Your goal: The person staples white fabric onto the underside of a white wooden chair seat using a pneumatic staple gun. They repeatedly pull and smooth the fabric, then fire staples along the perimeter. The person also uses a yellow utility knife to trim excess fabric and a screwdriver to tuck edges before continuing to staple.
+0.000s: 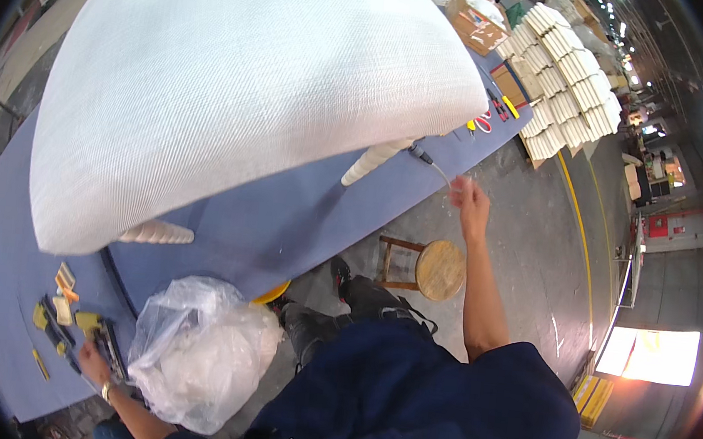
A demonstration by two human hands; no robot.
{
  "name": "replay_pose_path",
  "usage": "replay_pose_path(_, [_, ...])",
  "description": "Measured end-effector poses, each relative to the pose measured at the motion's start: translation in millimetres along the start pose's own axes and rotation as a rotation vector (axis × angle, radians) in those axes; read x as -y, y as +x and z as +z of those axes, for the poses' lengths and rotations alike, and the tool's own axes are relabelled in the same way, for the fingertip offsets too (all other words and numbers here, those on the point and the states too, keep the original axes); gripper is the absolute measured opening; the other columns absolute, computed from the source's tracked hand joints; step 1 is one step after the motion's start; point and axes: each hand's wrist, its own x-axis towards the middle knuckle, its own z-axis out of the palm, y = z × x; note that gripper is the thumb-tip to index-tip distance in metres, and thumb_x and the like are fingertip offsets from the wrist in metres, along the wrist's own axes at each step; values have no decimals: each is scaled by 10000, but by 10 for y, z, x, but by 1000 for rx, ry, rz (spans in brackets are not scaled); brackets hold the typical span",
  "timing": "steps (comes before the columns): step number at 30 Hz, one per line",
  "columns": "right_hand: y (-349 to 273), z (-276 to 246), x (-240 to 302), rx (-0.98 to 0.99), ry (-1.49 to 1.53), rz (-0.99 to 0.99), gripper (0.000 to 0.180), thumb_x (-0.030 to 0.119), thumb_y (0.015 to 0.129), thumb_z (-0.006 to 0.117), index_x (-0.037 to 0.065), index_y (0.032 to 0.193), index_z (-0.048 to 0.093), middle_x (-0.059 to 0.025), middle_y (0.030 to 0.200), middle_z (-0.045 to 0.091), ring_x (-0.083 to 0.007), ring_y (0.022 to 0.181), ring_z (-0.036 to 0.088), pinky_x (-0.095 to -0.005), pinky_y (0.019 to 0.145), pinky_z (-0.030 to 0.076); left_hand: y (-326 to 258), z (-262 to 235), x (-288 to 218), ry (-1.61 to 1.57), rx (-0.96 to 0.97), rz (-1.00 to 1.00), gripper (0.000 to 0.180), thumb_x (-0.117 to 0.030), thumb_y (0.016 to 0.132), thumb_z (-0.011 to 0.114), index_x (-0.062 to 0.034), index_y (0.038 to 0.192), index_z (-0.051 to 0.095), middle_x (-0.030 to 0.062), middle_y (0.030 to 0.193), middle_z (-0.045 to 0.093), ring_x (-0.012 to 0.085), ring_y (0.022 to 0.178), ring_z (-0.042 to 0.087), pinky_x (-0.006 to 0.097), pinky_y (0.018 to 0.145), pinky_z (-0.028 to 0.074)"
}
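My left hand (93, 363) is at the lower left of the blue table, fingers curled at the handle end of a yellow-green and black staple gun (88, 322). A second, similar tool (50, 319) lies just left of it. Out to the right, past the table edge, my right hand (470, 201) is closed and slightly blurred. A thin pale cord (441, 174) runs from its fingers to a dark connector (421, 153) beside a turned wooden leg (372, 161). Above both hands stands a large piece of furniture covered in white ribbed fabric (254, 86).
A clear plastic bag of white material (204, 353) sits at the table's near edge. Beyond that edge stands a round wooden stool (440, 270). Red-handled scissors (483, 122) and a yellow-handled tool (510, 107) lie at the far right. Stacked pale panels (560, 79) rise behind.
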Motion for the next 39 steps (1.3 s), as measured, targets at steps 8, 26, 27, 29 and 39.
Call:
replay_pose_path(8, [1500,946,-1183,243,-884,-335,651,291,927,686,123,1511,452,-225,1372,621,-402,1256,598,-480,1027,504,784,-66,596,793,48,18,455,-110,833,635,30,1261,565,299,1254,597,494,1234,518,509,1085,421])
replay_pose_path(26, [1109,530,-1313,508,-448,-182,477,499,1027,531,140,1339,565,-265,991,730,-515,943,670,-590,849,508,-3705,521,-3088,-1290,-666,-96,211,-288,964,731,-91,941,660,25,874,644,158,739,623,339,720,560])
replay_pose_path(27, [1022,415,-1491,494,-369,-219,484,493,1024,540,117,1327,563,-262,971,729,-508,936,675,-583,834,512,-4017,637,-2952,-1385,-544,-21,218,-277,969,723,-73,943,649,16,836,627,147,733,615,339,716,559])
replay_pose_path(29, [994,273,-1532,498,-257,-237,495,481,1020,555,76,1304,563,-254,926,723,-495,928,682,-561,807,521,-4433,1286,-3025,-1477,-510,-30,224,-258,980,707,-48,968,629,-7,774,591,119,718,591,324,704,549])
replay_pose_path(39, [-345,-843,1133,952,403,-1062,363,259,903,778,10,1144,670,-164,963,716,-353,782,701,-376,683,551,-5294,1508,-5412,-2058,195,686,191,-227,1034,597,-36,1033,591,-68,699,431,64,650,430,259,655,422])
